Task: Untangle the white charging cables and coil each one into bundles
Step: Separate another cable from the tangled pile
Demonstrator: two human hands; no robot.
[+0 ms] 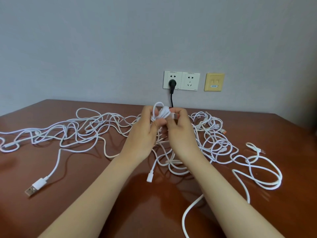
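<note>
Several white charging cables lie tangled across a brown table. Above the middle of the tangle, both hands are raised and hold one small coiled bundle of white cable. My left hand grips the bundle from the left, thumb and fingers curled round it. My right hand pinches the cable's plug end at the bundle's right side. Loose strands hang from the bundle down to the table.
A USB plug lies at the front left, and a small connector sits between my forearms. More loops spread to the right. On the wall behind are sockets with a black plug and a yellow plate.
</note>
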